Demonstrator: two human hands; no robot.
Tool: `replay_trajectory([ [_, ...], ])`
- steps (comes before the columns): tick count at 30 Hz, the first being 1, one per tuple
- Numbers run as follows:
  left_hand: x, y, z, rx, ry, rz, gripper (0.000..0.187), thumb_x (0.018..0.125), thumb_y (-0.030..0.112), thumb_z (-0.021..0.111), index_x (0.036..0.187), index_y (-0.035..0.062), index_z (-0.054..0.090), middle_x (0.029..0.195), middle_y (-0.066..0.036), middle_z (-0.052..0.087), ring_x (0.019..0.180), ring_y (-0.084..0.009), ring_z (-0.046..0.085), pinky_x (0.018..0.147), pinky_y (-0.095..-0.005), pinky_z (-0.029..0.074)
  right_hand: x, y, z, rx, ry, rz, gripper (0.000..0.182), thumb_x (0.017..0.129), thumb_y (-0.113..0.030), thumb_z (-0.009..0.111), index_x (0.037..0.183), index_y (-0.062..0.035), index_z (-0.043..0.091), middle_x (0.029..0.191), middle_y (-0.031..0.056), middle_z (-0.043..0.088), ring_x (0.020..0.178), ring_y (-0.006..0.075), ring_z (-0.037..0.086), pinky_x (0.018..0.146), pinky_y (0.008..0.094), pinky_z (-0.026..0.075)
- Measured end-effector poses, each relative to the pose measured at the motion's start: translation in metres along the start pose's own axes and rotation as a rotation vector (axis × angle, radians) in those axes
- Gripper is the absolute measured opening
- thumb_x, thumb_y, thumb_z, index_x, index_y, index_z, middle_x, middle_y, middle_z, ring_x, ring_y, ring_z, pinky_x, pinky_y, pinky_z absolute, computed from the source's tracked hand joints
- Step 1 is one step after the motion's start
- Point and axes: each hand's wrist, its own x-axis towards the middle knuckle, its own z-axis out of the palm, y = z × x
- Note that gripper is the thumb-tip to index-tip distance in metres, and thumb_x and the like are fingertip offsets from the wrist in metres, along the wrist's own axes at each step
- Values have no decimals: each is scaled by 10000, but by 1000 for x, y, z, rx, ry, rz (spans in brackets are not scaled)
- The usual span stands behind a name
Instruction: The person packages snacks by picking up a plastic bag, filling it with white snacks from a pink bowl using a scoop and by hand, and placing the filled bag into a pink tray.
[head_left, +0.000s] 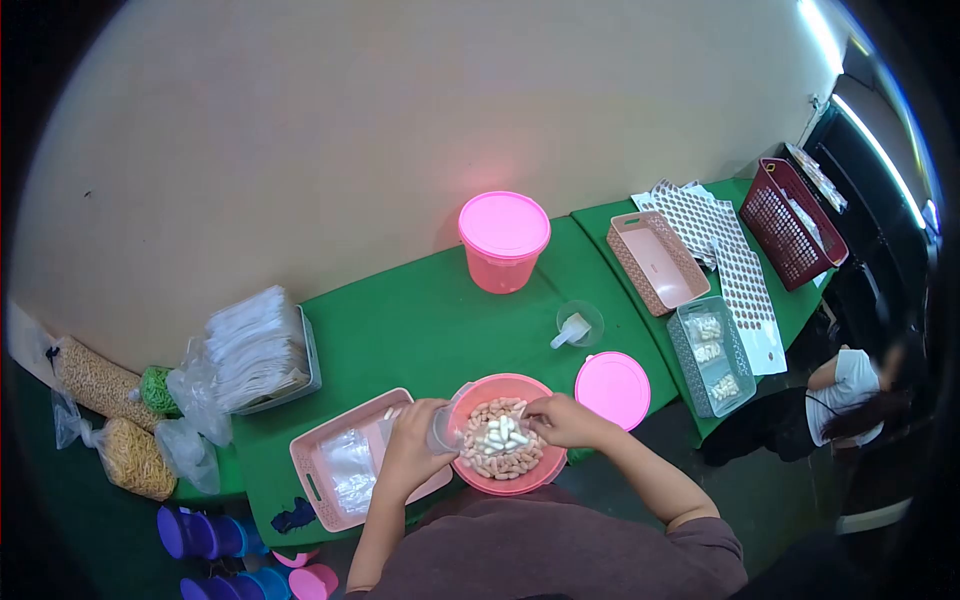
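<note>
A round pink tub [470,482] full of pale, finger-shaped snack pieces [490,466] stands in front of me at the table's front edge. My left hand [410,450] is at the tub's left rim, its fingers wrapped round a clear plastic cup [441,430]. My right hand [562,420] is above the tub's right side, fingers pinched on the edge of what looks like a clear plastic bag. Brighter white pieces [502,434] are bunched between my hands, seemingly in that bag. Left of the tub, a pink tray [312,470] holds flat clear bags [350,475].
A lidded pink bucket [503,240], a clear bowl with a white scoop [574,328] and a pink lid [613,390] are on the green table. Baskets [690,390] and sticker sheets [740,270] stand right. A person [850,390] is beyond; bulk snack bags [135,455] lie left.
</note>
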Motion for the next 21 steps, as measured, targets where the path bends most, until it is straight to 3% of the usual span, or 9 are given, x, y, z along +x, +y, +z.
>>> replay_trajectory([
  [7, 14, 22, 29, 168, -138, 102, 709, 558, 190, 832, 1179, 67, 511, 1118, -110, 541, 1077, -312, 500, 927, -421, 393, -27, -33, -48, 37, 138, 80, 210, 830, -166, 606, 933, 8, 664, 843, 180, 668, 757, 329, 641, 699, 397, 504],
  [9, 17, 28, 39, 149, -132, 139, 732, 550, 193, 840, 1187, 63, 503, 1116, -108, 537, 1080, -309, 494, 921, -421, 393, -27, -33, -43, 48, 160, -14, 234, 808, -154, 671, 986, -4, 653, 808, 129, 653, 686, 241, 612, 619, 327, 469],
  [13, 16, 33, 53, 183, -90, 173, 771, 550, 192, 848, 1205, 62, 463, 1122, -120, 528, 1085, -327, 488, 915, -434, 389, -32, -58, -53, 44, 359, -43, 298, 784, -143, 712, 1045, -19, 639, 816, 92, 650, 705, 192, 613, 639, 323, 473],
  [16, 16, 37, 59, 127, -41, 151, 794, 552, 193, 849, 1216, 64, 435, 1136, -130, 516, 1084, -339, 487, 911, -445, 388, -40, -59, -61, 495, 426, 170, 337, 794, -84, 716, 1104, -8, 610, 893, 70, 645, 744, 121, 611, 626, 256, 495],
  [17, 17, 39, 61, 109, -20, 143, 806, 554, 196, 850, 1222, 61, 419, 1145, -135, 510, 1081, -345, 487, 909, -450, 388, -41, -57, -59, 495, 426, 170, 337, 794, -84, 716, 1104, -8, 610, 893, 70, 645, 744, 121, 611, 626, 256, 495],
  [19, 19, 46, 62, 80, 6, 141, 823, 552, 201, 857, 1224, 50, 405, 1148, -150, 507, 1090, -361, 488, 918, -462, 395, -43, -53, -54, 899, 517, 20, 286, 822, -63, 698, 1081, 22, 610, 927, 84, 652, 776, 126, 627, 667, 261, 517],
  [21, 23, 53, 64, 50, 31, 137, 841, 550, 206, 864, 1226, 40, 391, 1151, -165, 504, 1098, -378, 489, 926, -475, 401, -47, -48, -49, 917, 546, -40, 268, 836, -59, 685, 1074, 36, 606, 937, 96, 653, 781, 136, 630, 668, 268, 522],
])
